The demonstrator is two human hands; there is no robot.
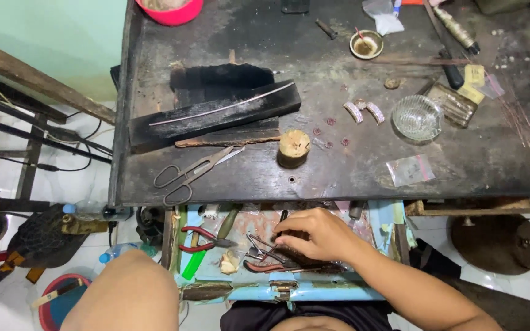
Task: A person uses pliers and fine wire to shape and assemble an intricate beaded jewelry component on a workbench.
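My right hand (314,236) is down in the open blue drawer (314,293) under the bench (338,171), fingers curled loosely over a heap of tools there, tips touching dark pliers (271,252); I cannot tell whether they actually grip one. Red-handled pliers (200,239) lie in the drawer's left part, beside a green strip (194,265) and a pale lump (229,262). My left hand is out of sight; only my knee (127,294) shows at lower left. On the bench, scissors (188,175) lie near the front edge, a wooden stump (294,147) stands just right of them, and a clear glass dish (417,116) sits farther right. A small brass bowl (366,44) holds something brownish, and a pink bowl (172,9) sits at the back left corner, contents unclear.
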